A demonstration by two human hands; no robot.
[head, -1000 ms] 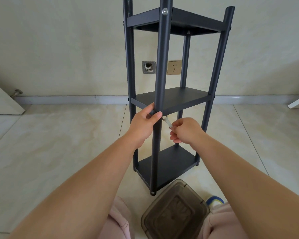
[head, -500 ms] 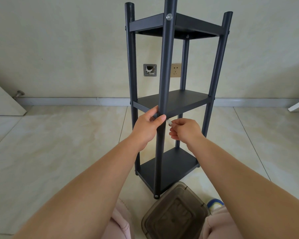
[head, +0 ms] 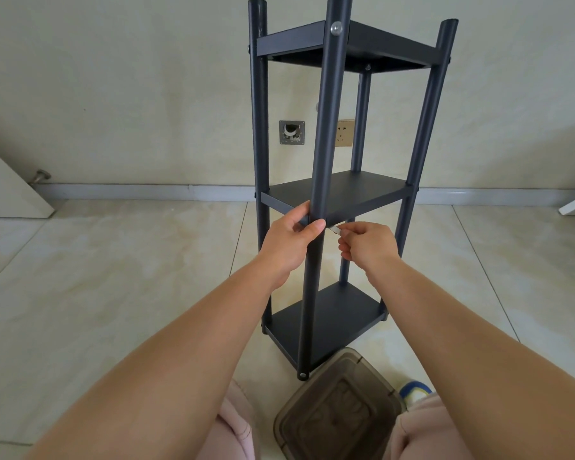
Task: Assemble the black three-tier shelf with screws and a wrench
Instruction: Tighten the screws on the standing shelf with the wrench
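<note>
The black three-tier shelf (head: pixel 341 190) stands upright on the tiled floor in front of me. My left hand (head: pixel 287 242) grips its nearest post at the height of the middle tier. My right hand (head: pixel 367 244) pinches a small silver wrench (head: pixel 334 229), whose tip points at the post just under the middle tier. A silver screw head (head: pixel 336 28) shows on the same post at the top tier. The joint under my left thumb is hidden.
A brown see-through plastic box (head: pixel 337 410) sits on the floor by the shelf's front foot, between my knees. A wall with a socket (head: pixel 344 132) and a baseboard is just behind. A white board (head: pixel 10 190) leans at the left.
The view has shifted slightly, so the shelf sits lower in frame. My right hand has turned the wrench from pointing up-left to lying flatter against the post. The left hand keeps its hold.
</note>
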